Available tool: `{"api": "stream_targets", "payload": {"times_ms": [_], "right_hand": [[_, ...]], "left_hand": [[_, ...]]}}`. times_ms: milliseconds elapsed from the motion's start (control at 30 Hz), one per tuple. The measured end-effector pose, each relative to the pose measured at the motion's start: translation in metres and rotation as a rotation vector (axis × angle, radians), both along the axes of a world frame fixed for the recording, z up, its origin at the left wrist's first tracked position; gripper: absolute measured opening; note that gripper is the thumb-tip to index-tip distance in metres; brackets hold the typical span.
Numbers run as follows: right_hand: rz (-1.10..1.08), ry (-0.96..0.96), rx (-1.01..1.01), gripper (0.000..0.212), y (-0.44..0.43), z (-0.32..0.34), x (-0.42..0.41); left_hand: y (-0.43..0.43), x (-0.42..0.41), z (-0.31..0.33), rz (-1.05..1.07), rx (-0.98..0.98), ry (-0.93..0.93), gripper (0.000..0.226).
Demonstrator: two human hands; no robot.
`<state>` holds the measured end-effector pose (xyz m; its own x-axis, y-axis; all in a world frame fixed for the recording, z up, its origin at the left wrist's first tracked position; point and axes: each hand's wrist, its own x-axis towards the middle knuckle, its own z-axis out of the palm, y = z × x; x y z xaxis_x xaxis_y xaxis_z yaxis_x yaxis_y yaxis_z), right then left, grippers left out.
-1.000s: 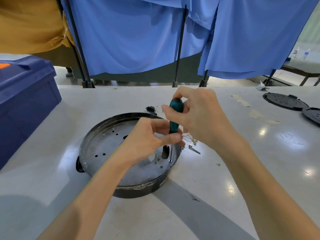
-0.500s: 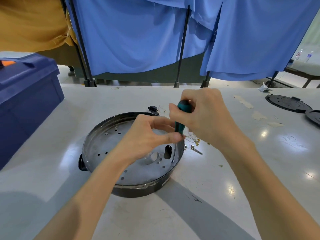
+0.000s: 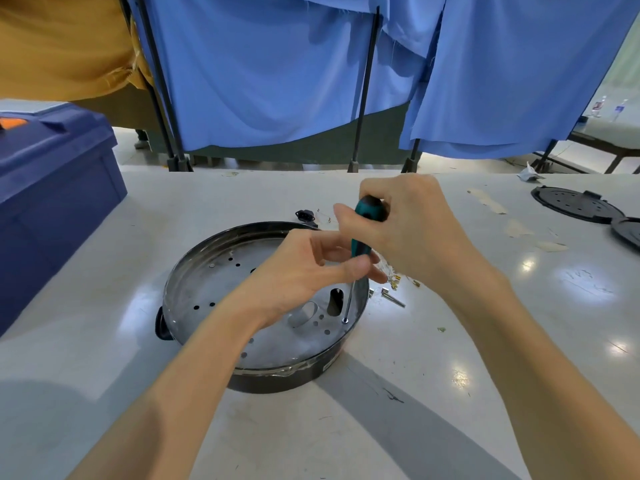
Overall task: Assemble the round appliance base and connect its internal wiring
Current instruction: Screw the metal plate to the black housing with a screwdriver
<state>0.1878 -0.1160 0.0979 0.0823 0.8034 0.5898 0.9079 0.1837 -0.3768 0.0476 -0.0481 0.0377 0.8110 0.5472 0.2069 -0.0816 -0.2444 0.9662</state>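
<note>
the round base (image 3: 214,299) sits on the table (image 3: 415,427), its shallow well holding one screw (image 3: 345,320) near the right rim. right hand (image 3: 412,230) grips the teal screwdriver (image 3: 363,237) — tip on that screw — left hand (image 3: 304,271) pinches its shaft. left of the base, a lidded blue bin (image 3: 52,188).

The right hand (image 3: 412,233) grips the screwdriver (image 3: 362,245), left hand (image 3: 298,275) pinches its shaft.

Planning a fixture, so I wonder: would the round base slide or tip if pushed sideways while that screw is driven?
Probably slides: the round base sits on a glossy table, and left hand and right hand both hold the screwdriver instead. Tipping looks unlikely: it is wide and shallow.
</note>
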Motion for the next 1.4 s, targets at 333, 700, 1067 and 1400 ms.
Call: {"api": "stream_targets", "payload": {"times_ms": [333, 700, 1067, 1400], "right_hand": [[0.166, 0.113, -0.041, 0.029, 0.004, 0.007, 0.006], [0.219, 0.037, -0.103, 0.024, 0.008, 0.020, 0.009], [-0.017, -0.086, 0.008, 0.050, 0.009, 0.004, 0.000], [0.015, 0.009, 0.029, 0.037, 0.005, 0.002, -0.002]], "left_hand": [[0.002, -0.001, 0.003, -0.059, -0.064, -0.063, 0.020], [0.003, 0.002, 0.000, -0.009, -0.062, -0.048, 0.030], [-0.003, 0.006, 0.005, -0.052, -0.050, -0.058, 0.028], [-0.004, 0.005, 0.002, -0.023, -0.029, -0.053, 0.025]]}}
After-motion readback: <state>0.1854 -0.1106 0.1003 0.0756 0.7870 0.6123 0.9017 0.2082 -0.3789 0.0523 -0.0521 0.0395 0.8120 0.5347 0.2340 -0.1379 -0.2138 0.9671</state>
